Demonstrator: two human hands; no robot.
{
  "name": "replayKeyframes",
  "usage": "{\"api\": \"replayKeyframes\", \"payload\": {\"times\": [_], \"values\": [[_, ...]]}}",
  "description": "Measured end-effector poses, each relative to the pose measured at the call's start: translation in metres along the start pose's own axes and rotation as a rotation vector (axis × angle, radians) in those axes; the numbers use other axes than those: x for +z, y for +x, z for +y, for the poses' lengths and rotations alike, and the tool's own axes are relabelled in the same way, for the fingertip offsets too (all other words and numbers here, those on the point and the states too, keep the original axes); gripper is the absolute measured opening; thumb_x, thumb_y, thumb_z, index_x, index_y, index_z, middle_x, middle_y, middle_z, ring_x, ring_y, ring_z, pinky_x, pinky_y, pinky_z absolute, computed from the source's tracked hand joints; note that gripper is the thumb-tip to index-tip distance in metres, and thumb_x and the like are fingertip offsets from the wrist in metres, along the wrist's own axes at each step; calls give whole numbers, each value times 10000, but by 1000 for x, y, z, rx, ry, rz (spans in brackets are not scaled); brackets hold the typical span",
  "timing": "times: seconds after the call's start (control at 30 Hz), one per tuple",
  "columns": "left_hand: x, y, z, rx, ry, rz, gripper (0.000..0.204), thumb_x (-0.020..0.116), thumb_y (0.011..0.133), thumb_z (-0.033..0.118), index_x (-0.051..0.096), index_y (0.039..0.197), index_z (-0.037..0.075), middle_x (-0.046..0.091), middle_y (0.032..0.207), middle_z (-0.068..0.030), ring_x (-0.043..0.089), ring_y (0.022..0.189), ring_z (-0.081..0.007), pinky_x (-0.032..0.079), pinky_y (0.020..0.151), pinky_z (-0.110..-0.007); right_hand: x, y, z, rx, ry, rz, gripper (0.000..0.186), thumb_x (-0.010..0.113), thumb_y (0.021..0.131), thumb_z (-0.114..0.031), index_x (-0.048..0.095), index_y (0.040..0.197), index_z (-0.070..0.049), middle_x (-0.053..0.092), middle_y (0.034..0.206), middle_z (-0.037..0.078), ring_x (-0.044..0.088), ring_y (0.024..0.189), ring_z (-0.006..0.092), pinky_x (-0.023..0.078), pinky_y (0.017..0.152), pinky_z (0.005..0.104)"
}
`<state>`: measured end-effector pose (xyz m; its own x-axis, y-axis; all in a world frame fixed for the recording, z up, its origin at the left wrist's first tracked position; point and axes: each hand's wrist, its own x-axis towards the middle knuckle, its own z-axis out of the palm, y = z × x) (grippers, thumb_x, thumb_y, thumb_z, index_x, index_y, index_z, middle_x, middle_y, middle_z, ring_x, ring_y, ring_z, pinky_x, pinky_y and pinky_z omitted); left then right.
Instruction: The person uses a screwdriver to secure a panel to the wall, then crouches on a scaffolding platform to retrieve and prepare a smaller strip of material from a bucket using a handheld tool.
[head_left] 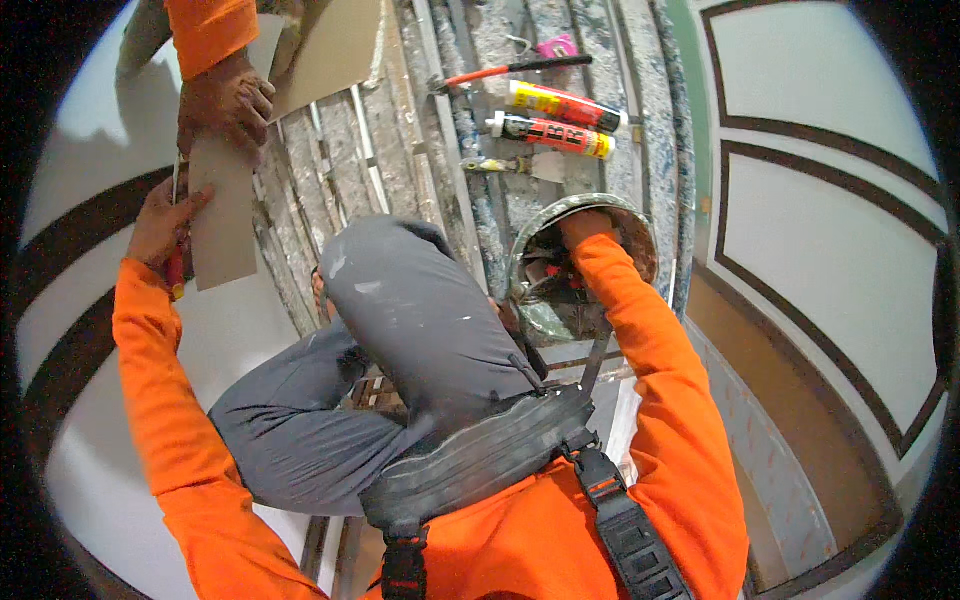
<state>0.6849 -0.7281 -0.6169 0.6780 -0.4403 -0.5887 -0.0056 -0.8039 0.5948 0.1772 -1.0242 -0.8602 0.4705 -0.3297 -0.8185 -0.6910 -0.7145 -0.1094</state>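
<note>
Orange-sleeved left hand [160, 225], raised at upper left: fingers laid flat against the edge of a grey-beige tile piece [222, 215], thumb side closed round a red-handled tool [176, 268] that runs along the tile's left edge; tile held upright against the white wall with dark trim [70, 250]. Second person's hand [225, 105], also orange-sleeved, reaches in from the top and grips the tile's upper end. Right hand [585, 225]: reaches into a mortar-crusted bucket [530, 300] beside the raised knee; fingers are hidden behind the rim, so the grip cannot be told. Bucket stands on splattered scaffold planks [480, 170]. Further along the planks, well apart from both hands: two sealant cartridges [560, 120] lying side by side, a red-handled hammer [510, 70], a small putty knife [520, 165]. Grey trousers [410, 310], dark harness straps [620, 520]
</note>
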Motion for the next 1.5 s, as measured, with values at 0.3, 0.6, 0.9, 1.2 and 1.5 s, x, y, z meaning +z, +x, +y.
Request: {"api": "replayKeyframes", "payload": {"times": [0.3, 0.6, 0.9, 1.2, 1.5], "values": [[-1, -60, -85, -135, 255, -194, 405, 714, 924, 253, 618, 1259, 47, 604, 788, -5, 462, 511, -74, 409, 463, -257, 31, -56, 21, 47, 202, 579, 289, 754, 830, -207, 694, 1079, -73, 732, 918, 226, 730, 823, 405, 588, 768, 464], [105, -19, -213, -54, 396, -414, 397, 698, 940, 260, 644, 1252, 20, 679, 928, -79, 641, 790, -192, 533, 697, -360, -43, -151, -31, 86, 1024, 888, 158, 748, 899, -58, 695, 1041, -10, 754, 974, 84, 705, 855, 145, 561, 791, 293], [144, 39, -267, -53, 334, -678, 398, 752, 908, 285, 694, 1190, 11, 739, 954, -137, 706, 884, -244, 556, 787, -385, -207, -122, -199, -334, 772, 468, 279, 731, 907, -31, 698, 1174, 44, 738, 1005, 82, 694, 942, 131, 561, 852, 285], [72, -6, -127, 36, -394, -470, 383, 714, 961, 341, 717, 1193, 37, 767, 1026, -77, 547, 531, -60, 450, 475, -248, -249, -78, -340, -721, 236, 258, 177, 750, 905, -162, 779, 1051, -66, 742, 946, 94, 709, 809, 192, 555, 713, 318], [79, 12, -12, 323, -802, -757, 374, 579, 1046, 293, 553, 1318, 39, 707, 1194, -143, 337, 466, 11, 314, 395, -155, -260, -70, -296, -1244, 847, 659, 112, 796, 850, -121, 744, 876, -26, 691, 829, 91, 662, 704, 173, 554, 580, 329]]}}
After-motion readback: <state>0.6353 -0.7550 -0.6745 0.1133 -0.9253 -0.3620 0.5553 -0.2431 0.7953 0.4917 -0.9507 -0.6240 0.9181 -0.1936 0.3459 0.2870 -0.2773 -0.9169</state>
